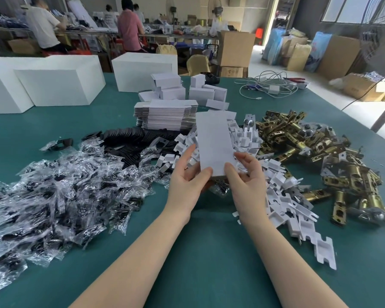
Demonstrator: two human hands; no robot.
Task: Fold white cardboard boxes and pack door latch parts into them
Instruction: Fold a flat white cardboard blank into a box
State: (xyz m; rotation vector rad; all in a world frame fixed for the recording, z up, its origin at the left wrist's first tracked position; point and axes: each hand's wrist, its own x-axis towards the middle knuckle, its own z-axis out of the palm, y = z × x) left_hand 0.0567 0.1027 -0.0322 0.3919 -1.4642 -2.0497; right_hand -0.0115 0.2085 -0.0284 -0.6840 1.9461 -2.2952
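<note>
Above the bench [187,252] centre, both sets of fingers pinch 1 flat white box blank [215,143] at its near end: left hand [188,178] thumb on its lower-left corner, right hand [245,174] thumb on the lower-right. Blank stands tilted over white inserts [282,196]. Stack of blanks [165,115] behind, brass latches [316,152] right, bagged parts [53,192] left.

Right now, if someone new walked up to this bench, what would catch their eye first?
Probably the flat white box blank that the left hand and right hand hold up mid-table. Next, the brass latch parts heaped on the right, and the sprawl of clear plastic packets on the left of the green table.
</note>
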